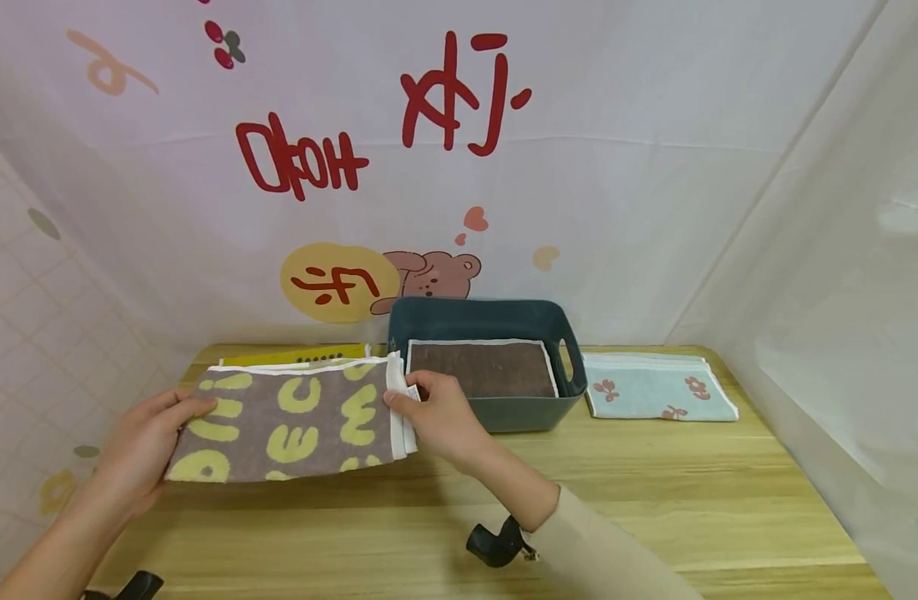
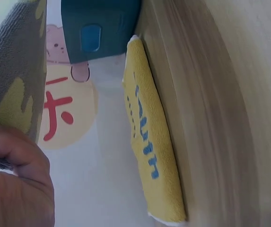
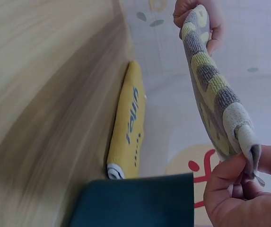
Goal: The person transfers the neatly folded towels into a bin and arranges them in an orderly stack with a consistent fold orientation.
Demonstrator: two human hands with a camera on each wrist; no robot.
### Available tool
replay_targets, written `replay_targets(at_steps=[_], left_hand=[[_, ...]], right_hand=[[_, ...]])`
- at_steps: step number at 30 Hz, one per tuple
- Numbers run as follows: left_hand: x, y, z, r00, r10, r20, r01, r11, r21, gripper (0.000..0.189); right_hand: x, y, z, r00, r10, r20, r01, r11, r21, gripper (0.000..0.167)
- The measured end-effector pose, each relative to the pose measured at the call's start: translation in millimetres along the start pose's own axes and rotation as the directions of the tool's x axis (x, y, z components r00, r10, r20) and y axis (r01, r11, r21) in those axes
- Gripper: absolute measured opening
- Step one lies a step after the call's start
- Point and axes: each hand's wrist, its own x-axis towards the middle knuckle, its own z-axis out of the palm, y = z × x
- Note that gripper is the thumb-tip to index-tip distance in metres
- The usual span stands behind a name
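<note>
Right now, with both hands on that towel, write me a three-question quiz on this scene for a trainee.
1. Multiple choice: the left hand and right hand hold a gray towel. Its letters are: A) red; B) yellow; C) black.

2. True or false: the light blue towel lies outside the basket.

3. Fill in: in the head view, the yellow towel lies to the ____ of the basket.

Key: 1. B; 2. true; 3. left.
</note>
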Motion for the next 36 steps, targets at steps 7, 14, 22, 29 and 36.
replay_targets(at_steps=[7,14,22,29,36], left_hand=[[7.3,7.6,17.2,0.999,0.049,0.008,-0.049,0.997,0.068,0.017],[12.5,16.0,34.3,0.997,0.079,-0.019,-0.072,0.961,0.267,0.025],[19.6,26.5,52.3,0.996,0.083,0.032,-0.088,0.971,0.222,0.029],[26.2,37.1,69.7,0.994,0.083,0.069,-0.095,0.974,0.206,0.027],[35.0,45.8,86.7,0.990,0.103,0.097,-0.122,0.968,0.220,0.028]], right_hand=[[1.1,-4,-20,0.999,0.016,-0.050,-0.015,1.000,0.015,0.022],[0.4,-8,-40,0.995,0.010,-0.100,-0.011,1.000,-0.015,0.023],[2.7,-12,-60,0.988,0.006,-0.153,-0.009,1.000,-0.020,0.026],[3.4,-11,-78,0.979,0.036,-0.200,-0.041,0.999,-0.022,0.025],[2.5,-10,-97,0.973,0.037,-0.229,-0.049,0.998,-0.043,0.027]])
